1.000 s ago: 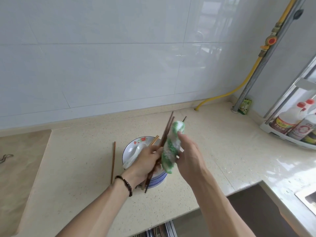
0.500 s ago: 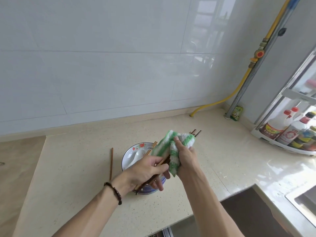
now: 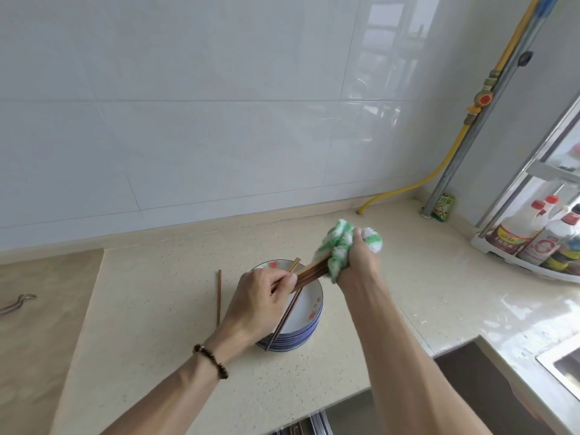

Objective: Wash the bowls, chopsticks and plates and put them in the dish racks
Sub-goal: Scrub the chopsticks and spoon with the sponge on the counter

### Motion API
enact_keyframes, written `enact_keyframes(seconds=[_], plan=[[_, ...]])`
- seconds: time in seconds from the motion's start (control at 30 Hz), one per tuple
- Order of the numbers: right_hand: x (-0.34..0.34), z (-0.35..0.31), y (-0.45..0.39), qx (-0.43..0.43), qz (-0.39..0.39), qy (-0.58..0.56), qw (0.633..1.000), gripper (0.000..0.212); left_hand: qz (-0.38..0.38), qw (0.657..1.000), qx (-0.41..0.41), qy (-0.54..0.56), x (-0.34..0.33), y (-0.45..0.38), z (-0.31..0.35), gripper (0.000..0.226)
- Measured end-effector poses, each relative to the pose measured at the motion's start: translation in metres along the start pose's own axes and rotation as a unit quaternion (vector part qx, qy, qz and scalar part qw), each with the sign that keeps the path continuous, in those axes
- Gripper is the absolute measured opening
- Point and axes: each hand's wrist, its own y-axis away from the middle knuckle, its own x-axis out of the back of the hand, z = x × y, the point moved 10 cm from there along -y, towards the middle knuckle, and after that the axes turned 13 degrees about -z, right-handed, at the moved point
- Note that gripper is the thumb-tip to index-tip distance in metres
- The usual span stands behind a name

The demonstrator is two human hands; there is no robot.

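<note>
A speckled beige countertop [image 3: 175, 312] runs along a white tiled wall, with a yellow hose [image 3: 445, 158] and a metal pipe in the far right corner and a rack of sauce bottles [image 3: 530, 233] at the right edge. The dark sink [image 3: 489, 387] opens at the near right.

In the head view, the left hand [image 3: 257, 302] grips a bundle of brown chopsticks [image 3: 309, 271], fingers curled round their near ends, above a stack of blue-rimmed bowls [image 3: 301, 328] in the middle of the counter. The right hand [image 3: 357, 262] is clamped on a green-and-white cloth [image 3: 342, 243], which is wrapped round the far ends of the bundle. Another pair of chopsticks [image 3: 288, 309] leans across the top bowl, and a single chopstick [image 3: 219, 296] lies flat on the counter just left of the stack.

The step in hand looks like scrubbing the chopsticks, early in the task: the bowls appear unwashed, and no plates are plainly visible. Next the cloth probably needs drawing along the sticks while the left hand holds firm, then a rinse at the sink. The loose chopsticks remain to be gathered. The dish racks cannot be made out for certain; something metal shows at the near bottom edge.
</note>
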Motion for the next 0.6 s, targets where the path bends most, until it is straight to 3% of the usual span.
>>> enact_keyframes(seconds=[0.07, 0.13, 0.23, 0.37, 0.47, 0.53, 0.6], plan=[[-0.006, -0.003, 0.014, 0.016, 0.027, 0.036, 0.999, 0.027, 0.033, 0.999, 0.023, -0.026, 0.005, -0.003, 0.001, 0.048], [-0.026, 0.014, 0.028, 0.005, -0.015, 0.071, 0.997, 0.028, 0.052, 0.996, 0.053, -0.044, 0.007, -0.01, 0.004, 0.05], [-0.036, 0.015, 0.028, -0.004, -0.05, 0.058, 0.997, 0.03, 0.034, 0.997, 0.015, -0.061, 0.014, -0.007, 0.011, 0.05], [-0.031, -0.01, 0.02, 0.023, 0.013, 0.048, 0.998, 0.033, 0.04, 0.995, 0.032, -0.085, 0.022, 0.005, 0.004, 0.05], [-0.048, 0.023, 0.042, -0.001, -0.038, 0.085, 0.996, 0.031, 0.047, 0.992, 0.075, -0.089, 0.02, -0.005, 0.007, 0.046], [-0.054, 0.025, 0.043, -0.012, -0.062, 0.082, 0.995, 0.028, 0.034, 0.995, 0.056, -0.081, 0.023, -0.006, 0.008, 0.044], [-0.046, 0.0, 0.026, 0.001, -0.023, 0.055, 0.998, 0.03, 0.023, 0.995, 0.017, -0.094, 0.031, 0.001, 0.011, 0.049]])
